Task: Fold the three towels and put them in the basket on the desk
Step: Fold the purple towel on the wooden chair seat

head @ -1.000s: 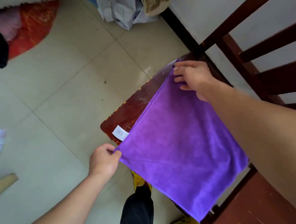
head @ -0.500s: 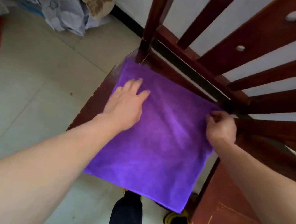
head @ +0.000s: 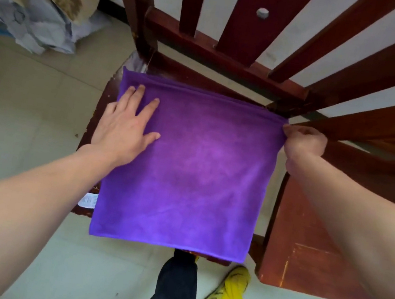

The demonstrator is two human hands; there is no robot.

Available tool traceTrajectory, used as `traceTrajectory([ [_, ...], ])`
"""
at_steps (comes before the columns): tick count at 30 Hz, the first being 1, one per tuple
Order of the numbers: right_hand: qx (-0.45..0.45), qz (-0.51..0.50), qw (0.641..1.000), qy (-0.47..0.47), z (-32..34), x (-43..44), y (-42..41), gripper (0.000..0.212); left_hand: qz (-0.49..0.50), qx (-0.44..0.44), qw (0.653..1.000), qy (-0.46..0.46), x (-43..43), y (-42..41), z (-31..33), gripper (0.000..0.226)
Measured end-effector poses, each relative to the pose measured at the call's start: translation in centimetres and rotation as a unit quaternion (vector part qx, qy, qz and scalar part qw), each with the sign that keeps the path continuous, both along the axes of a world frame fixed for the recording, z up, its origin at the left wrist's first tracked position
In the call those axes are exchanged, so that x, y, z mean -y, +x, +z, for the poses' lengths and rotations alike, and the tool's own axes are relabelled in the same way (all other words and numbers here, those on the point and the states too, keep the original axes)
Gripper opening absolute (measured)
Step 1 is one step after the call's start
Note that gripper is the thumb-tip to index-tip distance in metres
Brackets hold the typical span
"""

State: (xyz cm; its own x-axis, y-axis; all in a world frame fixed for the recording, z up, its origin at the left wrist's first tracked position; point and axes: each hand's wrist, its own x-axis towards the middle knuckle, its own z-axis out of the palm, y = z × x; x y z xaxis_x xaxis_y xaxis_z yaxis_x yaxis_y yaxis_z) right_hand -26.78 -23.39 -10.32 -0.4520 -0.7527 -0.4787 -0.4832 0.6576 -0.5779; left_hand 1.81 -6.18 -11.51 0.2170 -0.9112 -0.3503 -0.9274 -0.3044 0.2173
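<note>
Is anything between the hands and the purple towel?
No. The left hand lies flat right on the purple towel, and the right hand pinches its far right corner. Nothing sits between either hand and the cloth spread on the wooden chair. The basket is not in view, so the way there cannot be judged.
</note>
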Motion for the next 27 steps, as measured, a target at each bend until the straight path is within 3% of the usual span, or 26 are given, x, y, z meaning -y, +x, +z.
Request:
traceTrajectory([
  [4,-0.039,0.068,0.997,0.013,0.5,-4.0,-1.1,0.035,0.08,-0.002,0.995,-0.059,-2.5,-1.4,1.1,0.058],
  [6,-0.036,0.083,0.995,0.047,0.5,-7.6,-2.1,0.043,0.174,-0.027,0.982,-0.063,-5.2,-2.9,1.8,0.045],
  [8,-0.03,0.099,0.989,0.103,0.8,-11.6,-3.3,0.05,0.302,-0.053,0.952,-0.013,-8.6,-4.5,2.2,0.042],
  [11,-0.035,0.122,0.978,0.167,1.0,-17.1,-5.5,0.047,0.451,-0.075,0.888,0.042,-13.2,-6.8,2.4,0.046],
  [15,0.016,0.1,0.973,0.206,0.7,-22.8,-8.0,0.037,0.579,-0.136,0.801,0.06,-17.1,-8.8,1.9,0.042],
  [18,0.094,0.05,0.97,0.217,0.6,-25.2,-8.9,0.038,0.69,-0.276,0.669,0.012,-17.8,-9.3,1.5,0.025],
  [20,0.116,0.025,0.972,0.204,0.7,-25.9,-9.3,0.033,0.701,-0.356,0.618,-0.021,-18.0,-9.4,1.4,0.015],
  [27,0.14,0.014,0.982,0.127,4.3,-27.9,-10.1,0.02,0.701,-0.4,0.589,-0.037,-20.7,-9.6,5.2,0.025],
])
